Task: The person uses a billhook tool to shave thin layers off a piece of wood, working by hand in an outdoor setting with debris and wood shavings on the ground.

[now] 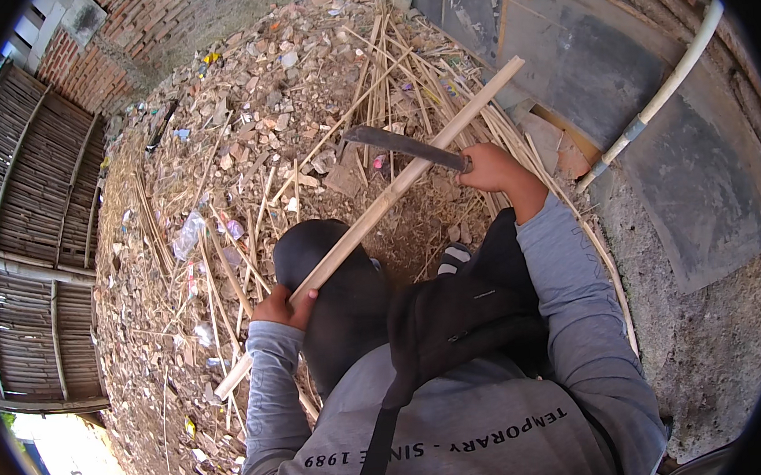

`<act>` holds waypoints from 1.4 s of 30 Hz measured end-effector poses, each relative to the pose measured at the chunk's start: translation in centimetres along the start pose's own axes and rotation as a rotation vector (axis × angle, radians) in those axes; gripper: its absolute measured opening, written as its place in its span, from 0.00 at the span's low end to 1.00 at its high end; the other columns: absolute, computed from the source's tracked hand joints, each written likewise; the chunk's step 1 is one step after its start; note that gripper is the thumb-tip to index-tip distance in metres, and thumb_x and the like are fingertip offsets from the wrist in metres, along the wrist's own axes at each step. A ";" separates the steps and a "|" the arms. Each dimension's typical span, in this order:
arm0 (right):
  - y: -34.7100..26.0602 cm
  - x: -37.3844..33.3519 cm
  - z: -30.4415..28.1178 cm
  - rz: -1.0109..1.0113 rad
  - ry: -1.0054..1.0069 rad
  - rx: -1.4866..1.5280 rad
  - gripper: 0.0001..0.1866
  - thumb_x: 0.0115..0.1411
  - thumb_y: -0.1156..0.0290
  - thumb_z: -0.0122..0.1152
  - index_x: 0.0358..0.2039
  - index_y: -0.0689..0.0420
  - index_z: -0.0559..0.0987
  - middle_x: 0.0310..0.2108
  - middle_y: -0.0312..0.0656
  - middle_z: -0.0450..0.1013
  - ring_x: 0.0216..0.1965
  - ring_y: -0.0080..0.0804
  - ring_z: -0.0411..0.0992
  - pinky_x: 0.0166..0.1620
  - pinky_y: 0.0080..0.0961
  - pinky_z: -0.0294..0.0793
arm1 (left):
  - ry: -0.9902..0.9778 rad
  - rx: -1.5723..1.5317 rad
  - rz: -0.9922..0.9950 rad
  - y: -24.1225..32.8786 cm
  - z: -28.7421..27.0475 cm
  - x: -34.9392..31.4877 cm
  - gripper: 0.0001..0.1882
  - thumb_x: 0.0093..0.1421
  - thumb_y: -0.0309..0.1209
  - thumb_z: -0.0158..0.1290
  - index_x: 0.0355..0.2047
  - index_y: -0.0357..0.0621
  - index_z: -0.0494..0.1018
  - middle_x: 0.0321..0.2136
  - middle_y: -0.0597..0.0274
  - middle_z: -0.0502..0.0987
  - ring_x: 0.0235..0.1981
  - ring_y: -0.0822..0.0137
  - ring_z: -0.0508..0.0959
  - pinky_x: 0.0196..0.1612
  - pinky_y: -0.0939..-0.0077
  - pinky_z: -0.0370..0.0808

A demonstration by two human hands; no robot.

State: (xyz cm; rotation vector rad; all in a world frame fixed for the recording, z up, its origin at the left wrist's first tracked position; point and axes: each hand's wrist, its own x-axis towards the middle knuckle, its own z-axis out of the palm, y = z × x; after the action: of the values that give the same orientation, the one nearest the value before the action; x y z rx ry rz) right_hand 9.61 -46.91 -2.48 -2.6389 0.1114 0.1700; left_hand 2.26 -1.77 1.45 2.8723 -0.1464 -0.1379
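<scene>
A long pale strip of split bamboo or wood (370,218) slants from the lower left up to the upper right, across my left knee. My left hand (285,309) is closed round its lower part, beside the knee. In my right hand (490,170) is the handle of a machete (396,145) with a dark, broad blade pointing left. The blade lies across the strip's upper part and appears to touch it. My right fingers are wrapped round the handle, which they mostly hide.
Rubble, bamboo slivers (382,74) and litter such as a clear plastic bag (189,235) cover the ground. To the right are dark sheets (603,72), a pale pole (658,99) and a concrete edge (670,341). A woven bamboo wall (19,174) stands left, a brick wall (142,42) far off.
</scene>
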 end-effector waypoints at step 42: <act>-2.8 0.3 1.6 -0.079 0.051 -0.075 0.13 0.45 0.62 0.63 0.29 0.57 0.81 0.27 0.53 0.76 0.32 0.54 0.76 0.39 0.44 0.75 | -0.010 0.054 -0.043 0.0 -0.5 -0.1 0.33 0.54 0.63 0.55 0.32 0.39 0.73 0.24 0.43 0.78 0.29 0.41 0.80 0.34 0.52 0.75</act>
State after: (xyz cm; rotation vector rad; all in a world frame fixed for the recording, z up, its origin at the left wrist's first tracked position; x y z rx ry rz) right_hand 10.00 -43.68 -2.63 -2.7182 0.0184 0.0823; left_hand 2.22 -1.66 1.93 2.9299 -0.0921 -0.1584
